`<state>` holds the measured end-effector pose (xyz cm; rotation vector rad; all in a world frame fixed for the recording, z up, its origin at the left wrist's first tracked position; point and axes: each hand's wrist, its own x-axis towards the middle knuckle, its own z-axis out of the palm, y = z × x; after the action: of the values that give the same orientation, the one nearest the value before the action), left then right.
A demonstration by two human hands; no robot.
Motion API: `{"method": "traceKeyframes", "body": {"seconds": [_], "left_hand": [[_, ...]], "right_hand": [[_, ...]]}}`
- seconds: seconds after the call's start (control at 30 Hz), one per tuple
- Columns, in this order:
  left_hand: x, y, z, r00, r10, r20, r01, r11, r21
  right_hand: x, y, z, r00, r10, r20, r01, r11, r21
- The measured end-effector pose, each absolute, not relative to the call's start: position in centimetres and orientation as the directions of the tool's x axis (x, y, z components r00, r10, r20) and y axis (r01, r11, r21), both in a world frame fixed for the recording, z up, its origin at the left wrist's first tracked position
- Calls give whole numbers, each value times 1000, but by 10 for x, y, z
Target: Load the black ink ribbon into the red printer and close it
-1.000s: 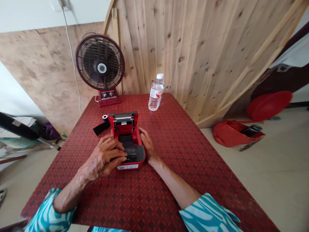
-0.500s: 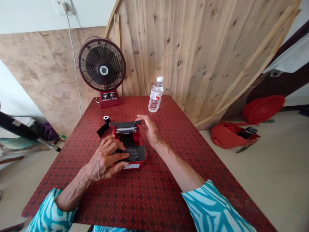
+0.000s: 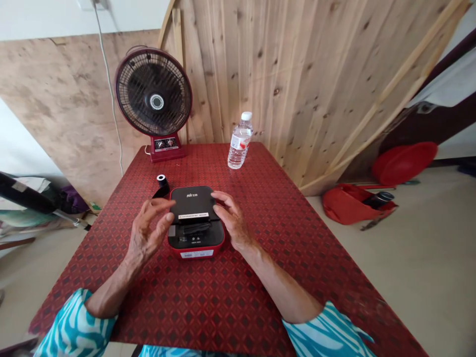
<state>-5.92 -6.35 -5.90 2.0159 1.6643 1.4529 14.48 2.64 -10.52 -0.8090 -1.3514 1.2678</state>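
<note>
A red and black device (image 3: 197, 252) lies on the patterned red table (image 3: 238, 292), its black lid (image 3: 192, 202) lowered over the top. At the left side of the device is my left hand (image 3: 150, 225), fingers apart and holding nothing. My right hand (image 3: 231, 220) is beside the lid's right edge, its fingers apart with the fingertips at or very near that edge. A small roll of black ribbon (image 3: 161, 181) stands behind and left of the device, with a loose black strip partly hidden by my left hand.
A fan (image 3: 165, 144) stands at the table's back left. Farther right, a clear plastic bottle (image 3: 238, 144) with a white cap stands near the back edge. On the floor to the right are a red bag (image 3: 342, 206) and a red basin (image 3: 405, 161).
The device's lid has swung down over its inside. My left hand has come off the device's front and moved left, its fingers opening. My right hand has shifted slightly toward me.
</note>
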Motion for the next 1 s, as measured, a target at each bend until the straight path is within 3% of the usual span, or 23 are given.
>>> {"method": "traceKeyframes", "body": {"seconds": [0.1, 0.17, 0.23, 0.43, 0.67, 0.8, 1.0], "left_hand": [[-62, -53, -69, -249, 917, 312, 450, -175, 876], [-60, -49, -75, -221, 963, 153, 278, -89, 956], [-57, -47, -80, -196, 977, 86, 161, -55, 986], [-52, -48, -86, -206, 977, 52, 75, -38, 997], [-60, -51, -85, -54, 996, 65, -61, -68, 996], [-70, -52, -85, 110, 993, 53, -121, -39, 992], [-72, -53, -87, 137, 989, 52, -128, -35, 991]], "right_hand": [[145, 25, -106, -200, 949, 245, -176, 212, -961], [145, 24, -106, -201, 945, 256, -153, 228, -961], [146, 23, -106, -203, 942, 267, -133, 244, -961], [147, 19, -107, -210, 928, 307, -101, 292, -951], [148, 21, -124, -201, 907, 370, -52, 368, -928], [145, 24, -142, -212, 936, 282, -108, 264, -958], [143, 26, -148, -226, 963, 146, -136, 117, -984]]}}
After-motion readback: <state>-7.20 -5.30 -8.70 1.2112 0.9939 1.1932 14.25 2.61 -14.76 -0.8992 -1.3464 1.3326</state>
